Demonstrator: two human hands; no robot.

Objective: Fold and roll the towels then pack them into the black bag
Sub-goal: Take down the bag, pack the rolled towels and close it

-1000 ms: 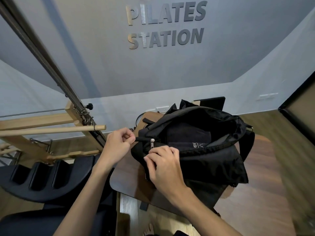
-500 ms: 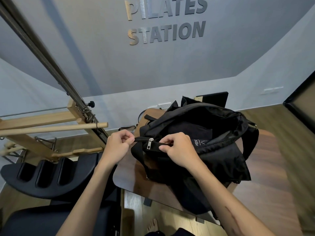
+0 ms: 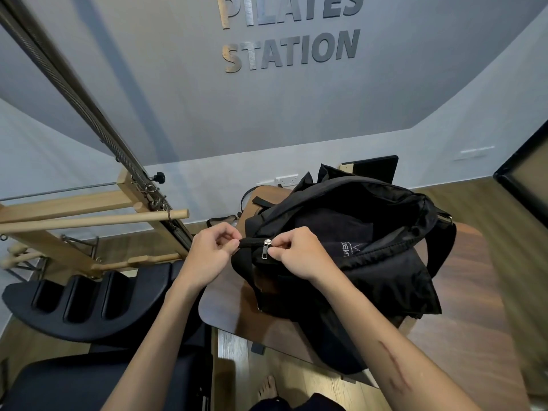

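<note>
Both bare forearms reach forward and converge at the near-left end of the soft black fabric bag [image 3: 385, 274], which sits on the dark wooden table [image 3: 462, 292]. The left hand [image 3: 207, 256] pinches the bag's end tab with fingers curled, and the right hand [image 3: 299, 256] pinches by the silver zipper pull [image 3: 266, 249], seemingly gripping the slider. The bag's long axis runs left to right, its mouth gaping upward over a dark folded towel [image 3: 332, 232] inside.
</note>
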